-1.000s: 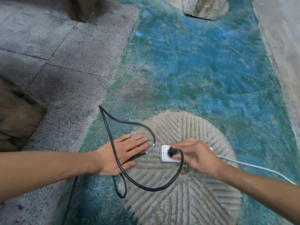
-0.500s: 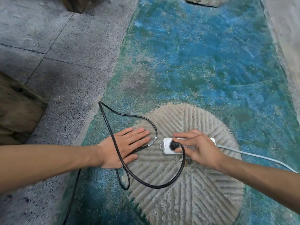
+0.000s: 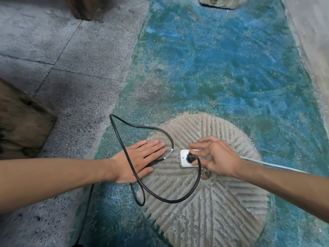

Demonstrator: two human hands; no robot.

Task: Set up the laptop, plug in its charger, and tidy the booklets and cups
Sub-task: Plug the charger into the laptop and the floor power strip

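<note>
Left hand (image 3: 140,160) flat on the floor, palm down, fingers straight and close together, pointing toward the power strip; holding nothing. Black charger cable (image 3: 124,152) draped across the back of that hand near the wrist, looping away over the grey paving, curving back past the fingertips, then passing under the palm. A short ribbed silver section on the cable just beside the fingertips.

Right hand (image 3: 216,158) over the white power strip (image 3: 184,158), fingers spread and loosely bent, index finger reaching forward, thumb lying along the near edge of the strip just beside the black plug (image 3: 190,157). Whether the thumb presses the plug or only touches it: cannot tell. No clear grip on anything.

Plug seated in the socket at the left end of the strip. From the plug, cable dropping toward the viewer, sweeping in a wide arc across the round grooved stone (image 3: 204,202), then crossing back under the left wrist. Another stretch of black cable running off at the bottom left edge.

Power strip lying on the upper middle of the stone, its white cord (image 3: 270,164) leading off to the right over the blue-green painted floor (image 3: 222,68). Small metal fitting at the stone's centre, just below the right hand. Brown wooden block (image 3: 23,122) at the left edge, on the grey paving (image 3: 62,50).
</note>
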